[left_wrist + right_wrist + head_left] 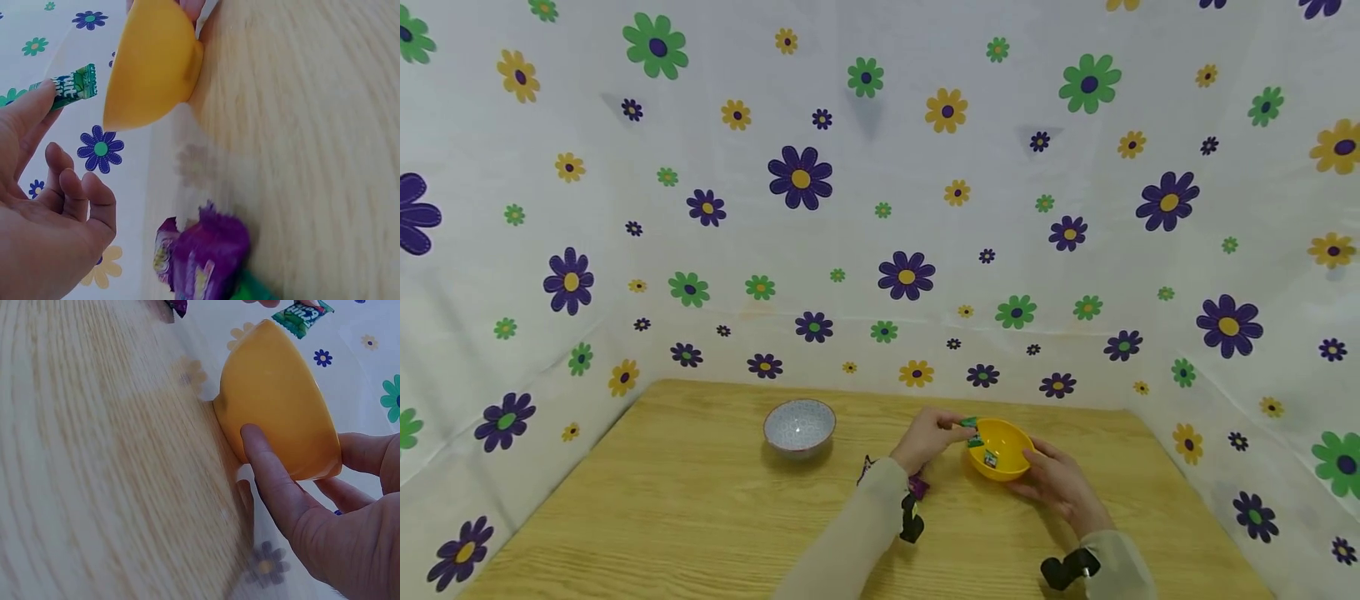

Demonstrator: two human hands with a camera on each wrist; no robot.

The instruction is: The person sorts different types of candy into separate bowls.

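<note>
A yellow bowl stands at the right of the table, tilted slightly in the head view. My right hand grips its right side, with a finger along the outer wall in the right wrist view. Between thumb and forefinger my left hand pinches a small green wrapped candy at the bowl's left rim. Its other fingers are loosely curled. Another green-and-white candy lies inside the bowl. Purple wrapped candies, partly hidden by my left wrist in the head view, lie on the table.
A pale speckled bowl with a reddish rim stands left of my hands. Beside the purple candies, a green wrapper shows at the left wrist view's bottom edge. Flower-printed white sheets enclose the wooden table behind and at both sides.
</note>
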